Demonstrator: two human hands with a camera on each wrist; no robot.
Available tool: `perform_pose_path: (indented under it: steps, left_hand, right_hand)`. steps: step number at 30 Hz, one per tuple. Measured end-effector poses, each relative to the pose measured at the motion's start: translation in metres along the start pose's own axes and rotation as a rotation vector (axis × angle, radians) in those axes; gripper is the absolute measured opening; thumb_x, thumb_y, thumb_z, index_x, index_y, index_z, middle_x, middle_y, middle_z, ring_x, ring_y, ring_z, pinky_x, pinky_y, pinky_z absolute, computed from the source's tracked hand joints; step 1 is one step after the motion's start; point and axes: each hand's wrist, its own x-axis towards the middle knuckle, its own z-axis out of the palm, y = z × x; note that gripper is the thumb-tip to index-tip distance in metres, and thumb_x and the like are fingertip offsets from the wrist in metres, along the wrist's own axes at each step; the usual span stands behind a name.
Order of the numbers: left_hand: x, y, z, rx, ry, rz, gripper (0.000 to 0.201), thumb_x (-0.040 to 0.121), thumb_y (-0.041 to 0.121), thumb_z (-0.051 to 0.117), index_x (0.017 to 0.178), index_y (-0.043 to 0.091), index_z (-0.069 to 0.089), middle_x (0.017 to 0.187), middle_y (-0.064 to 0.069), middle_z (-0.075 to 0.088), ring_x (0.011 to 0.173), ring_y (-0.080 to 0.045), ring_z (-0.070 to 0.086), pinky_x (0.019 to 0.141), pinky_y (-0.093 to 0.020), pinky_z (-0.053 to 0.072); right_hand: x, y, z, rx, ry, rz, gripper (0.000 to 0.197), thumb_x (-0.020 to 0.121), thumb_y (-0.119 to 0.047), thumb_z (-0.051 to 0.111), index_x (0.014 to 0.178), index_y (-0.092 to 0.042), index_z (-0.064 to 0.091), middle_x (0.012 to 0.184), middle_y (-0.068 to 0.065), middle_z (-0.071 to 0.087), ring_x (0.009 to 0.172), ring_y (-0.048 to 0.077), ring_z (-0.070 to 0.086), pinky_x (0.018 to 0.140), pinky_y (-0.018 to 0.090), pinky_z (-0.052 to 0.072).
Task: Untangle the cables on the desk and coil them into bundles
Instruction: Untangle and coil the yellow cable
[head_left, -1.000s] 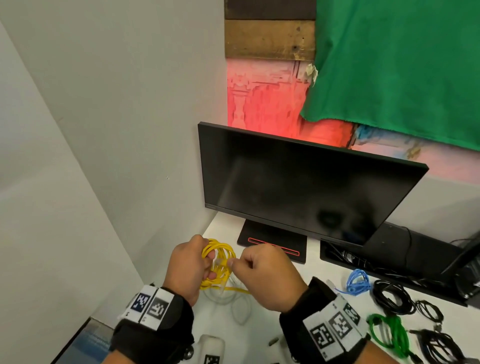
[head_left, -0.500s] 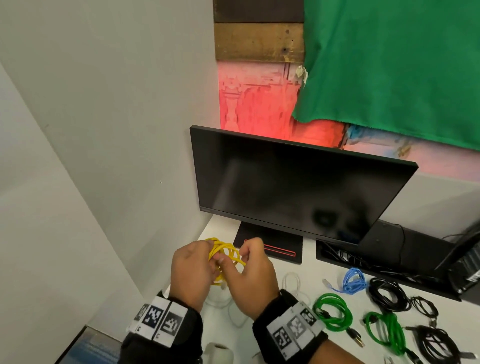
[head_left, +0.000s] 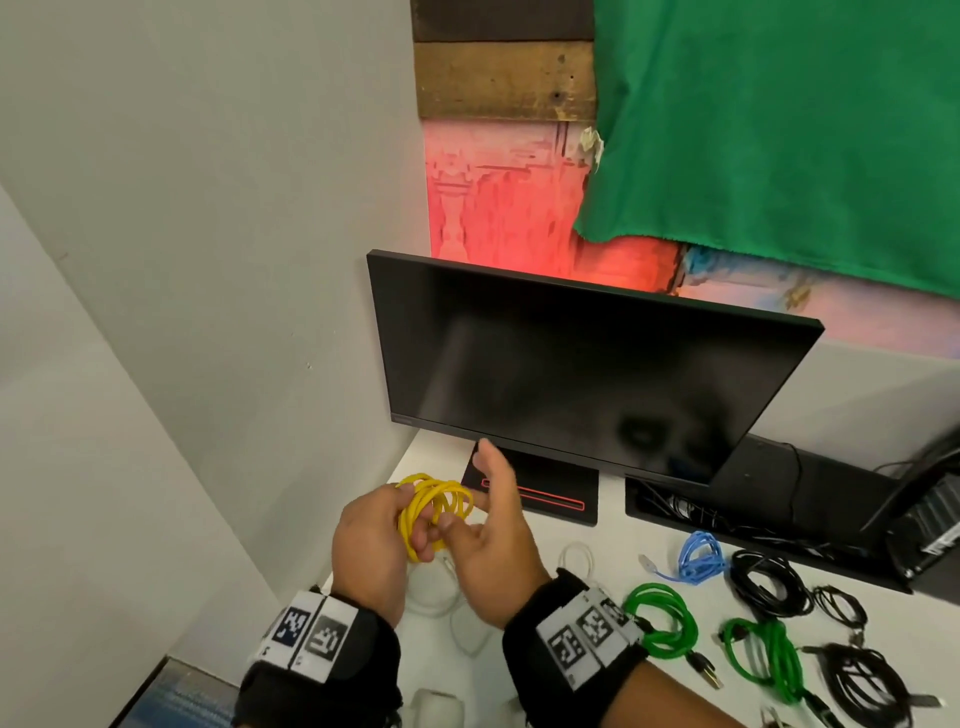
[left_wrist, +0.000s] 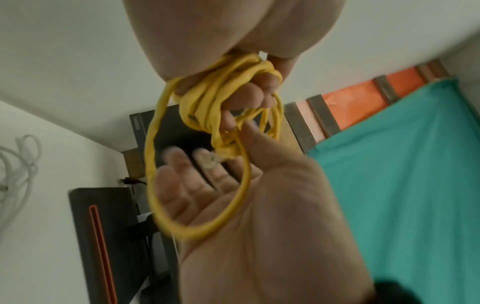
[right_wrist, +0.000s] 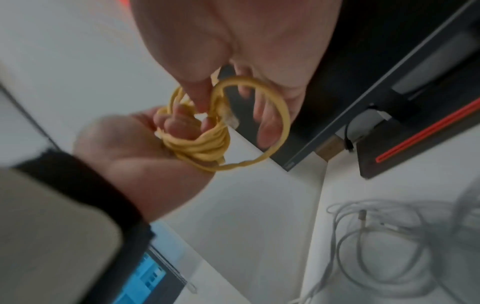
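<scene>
One hand (head_left: 493, 540) has opened off the yellow cable (head_left: 434, 506).

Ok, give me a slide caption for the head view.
Left hand grips the coiled yellow cable; open right hand beside it, above the white desk.

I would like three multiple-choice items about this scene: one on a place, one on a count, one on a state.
1. Where is the blue cable?
A. on the desk, right of the monitor stand
B. in the right hand
C. on the monitor

2. How many green cable bundles lie on the desk?
A. one
B. two
C. four

3. How is the yellow cable held?
A. lying free on the desk
B. gripped by the left hand
C. hanging from the monitor

Key: 1 A, it lies on the white desk; 2 B, two green coils show; 3 B, left fingers curl round its loops.
</scene>
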Motion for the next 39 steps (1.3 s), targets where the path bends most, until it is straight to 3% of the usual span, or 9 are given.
perform_pose_path:
  steps: [4,11,16,21,24,27,32,35,39]
  left_hand:
    - [0.005,0.001,-0.010,-0.164,-0.128,-0.051,0.028,0.064,0.026,0.059,0.044,0.010,0.048,0.039,-0.007,0.033,0.038,-0.021,0.033,0.051,-0.032,0.034]
    - [0.004,-0.007,-0.013,0.002,-0.266,0.102,0.026,0.076,0.027,0.060,0.053,0.015,0.055,0.054,-0.006,0.045,0.052,-0.018,0.045,0.053,-0.029,0.040]
    - [0.002,-0.005,-0.009,-0.173,-0.035,-0.017,0.036,0.082,0.027,0.059,0.048,0.020,0.051,0.048,0.001,0.041,0.044,-0.015,0.042,0.053,-0.030,0.037]
    - [0.007,0.009,-0.019,-0.377,-0.042,-0.103,0.041,0.085,0.034,0.054,0.051,0.016,0.038,0.040,0.003,0.026,0.036,-0.013,0.025,0.046,-0.025,0.028]
    - [0.003,0.013,-0.022,-0.395,-0.123,-0.093,0.041,0.080,0.034,0.053,0.045,0.017,0.040,0.036,0.004,0.026,0.031,-0.011,0.025,0.038,-0.018,0.031]
    - [0.000,0.007,-0.022,-0.337,-0.179,-0.134,0.036,0.070,0.035,0.058,0.043,0.015,0.045,0.039,-0.002,0.029,0.042,-0.020,0.030,0.049,-0.026,0.033]
    - [-0.003,-0.004,-0.023,-0.331,-0.250,-0.186,0.040,0.062,0.035,0.069,0.065,0.004,0.044,0.084,-0.020,0.035,0.080,-0.036,0.034,0.079,-0.050,0.034]
    - [-0.002,-0.004,-0.022,-0.218,-0.263,-0.087,0.040,0.054,0.034,0.075,0.061,0.002,0.052,0.066,-0.015,0.042,0.066,-0.031,0.041,0.067,-0.042,0.039]
    - [-0.005,-0.003,-0.012,0.063,-0.237,0.130,0.038,0.072,0.046,0.062,0.058,0.011,0.057,0.061,-0.012,0.046,0.063,-0.026,0.047,0.068,-0.041,0.040]
  right_hand:
    - [0.006,-0.003,-0.005,-0.130,-0.159,0.066,0.029,0.096,-0.047,0.056,0.101,-0.020,0.065,0.097,0.004,0.069,0.086,0.021,0.067,0.078,0.046,0.056]
    - [0.007,-0.004,-0.010,-0.292,-0.011,0.003,0.035,0.091,-0.045,0.061,0.065,-0.026,0.047,0.062,-0.007,0.052,0.058,0.007,0.048,0.056,0.025,0.039]
    - [-0.006,-0.016,-0.003,-0.242,-0.024,-0.014,0.033,0.076,-0.063,0.064,0.081,-0.033,0.051,0.071,-0.013,0.059,0.064,0.003,0.055,0.057,0.021,0.045]
    - [-0.021,-0.024,-0.003,-0.338,-0.115,-0.170,0.039,0.079,-0.053,0.063,0.112,-0.042,0.044,0.102,-0.020,0.058,0.097,-0.002,0.054,0.082,0.017,0.047]
    - [-0.019,-0.028,-0.008,-0.216,-0.172,-0.061,0.074,0.065,-0.071,0.067,0.129,-0.044,0.040,0.126,-0.026,0.048,0.113,-0.008,0.049,0.091,0.016,0.046]
    - [-0.006,-0.031,-0.017,0.053,-0.338,0.129,0.115,0.053,-0.064,0.081,0.150,-0.032,0.028,0.144,-0.019,0.044,0.128,-0.001,0.048,0.106,0.035,0.047]
    - [-0.001,-0.031,-0.024,-0.082,-0.409,0.095,0.074,0.058,-0.063,0.082,0.122,-0.038,0.054,0.116,-0.013,0.064,0.102,0.006,0.066,0.091,0.041,0.057]
    - [-0.003,-0.026,-0.023,-0.143,-0.387,0.082,0.068,0.057,-0.066,0.080,0.111,-0.044,0.045,0.110,-0.013,0.063,0.093,0.005,0.066,0.083,0.034,0.059]
    - [0.001,-0.022,-0.020,-0.226,-0.167,0.010,0.058,0.057,-0.065,0.079,0.097,-0.042,0.044,0.094,-0.007,0.065,0.081,0.009,0.065,0.072,0.036,0.058]
